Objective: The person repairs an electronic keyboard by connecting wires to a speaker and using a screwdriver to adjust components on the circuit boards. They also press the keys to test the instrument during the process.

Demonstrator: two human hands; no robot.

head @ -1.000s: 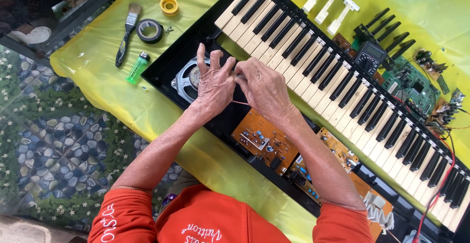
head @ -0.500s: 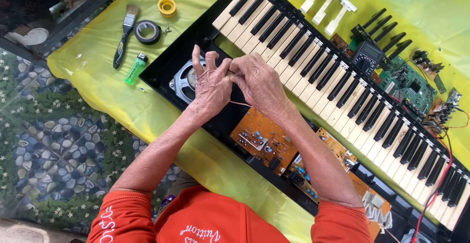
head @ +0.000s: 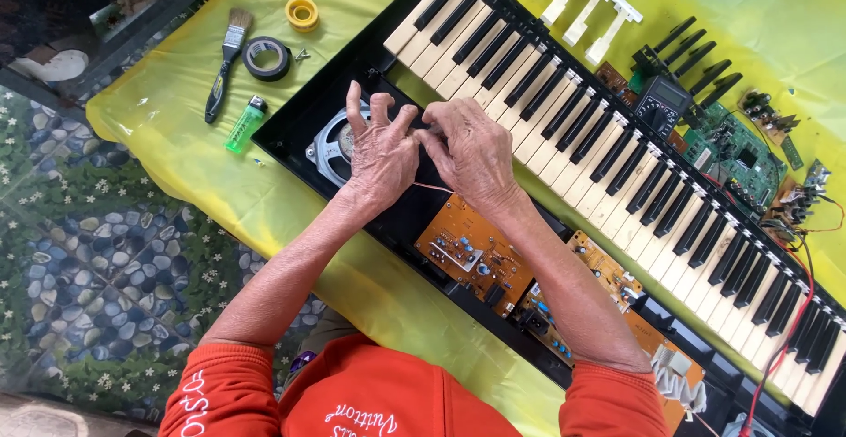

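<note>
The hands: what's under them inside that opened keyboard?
Under the left hand a round speaker shows; a thin red wire runs beneath the right hand. Anything the fingertips pinch is hidden.

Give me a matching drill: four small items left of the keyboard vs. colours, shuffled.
Items:
1. lighter
2. small tape roll
3. large tape roll
4. brush handle

Colours:
A. black ring
B. black with yellow
C. green
D. yellow

Pairs: 1-C, 2-D, 3-A, 4-B
</note>
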